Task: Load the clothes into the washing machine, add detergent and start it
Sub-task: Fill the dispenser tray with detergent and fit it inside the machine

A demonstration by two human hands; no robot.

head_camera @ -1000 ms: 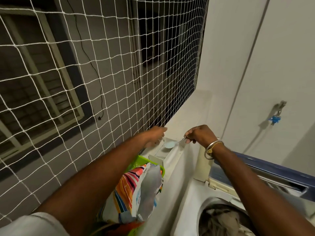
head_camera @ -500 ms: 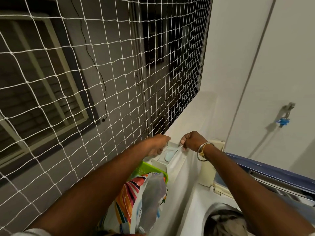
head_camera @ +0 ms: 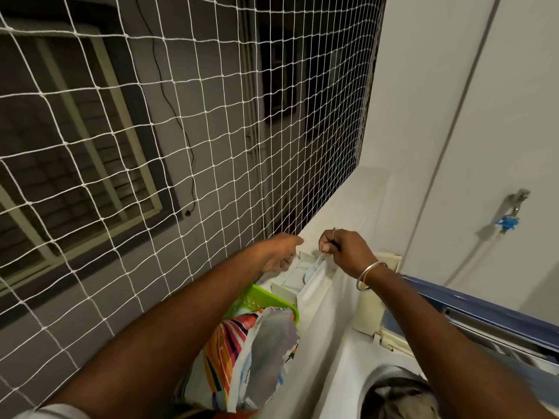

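My right hand (head_camera: 344, 252) pinches a spoon (head_camera: 313, 267) inside the white box (head_camera: 287, 290). My left hand (head_camera: 276, 252) is at the box's edge; I cannot tell its grip.

We saw a net (head_camera: 214, 166) of knotted white cord, a glossy green plastic basket (head_camera: 263, 299), a striped bag (head_camera: 251, 355) of crinkled shiny film, a polished metal bangle (head_camera: 370, 271) and a smooth, matt painted wall (head_camera: 499, 116).

Right wrist: two thin bangles (head_camera: 369, 274), one silver, one gold, side by side. Ring (head_camera: 335, 229) on finger of my right hand (head_camera: 348, 252). Left upper arm: pale grey short sleeve (head_camera: 45, 412), plain, no markings.
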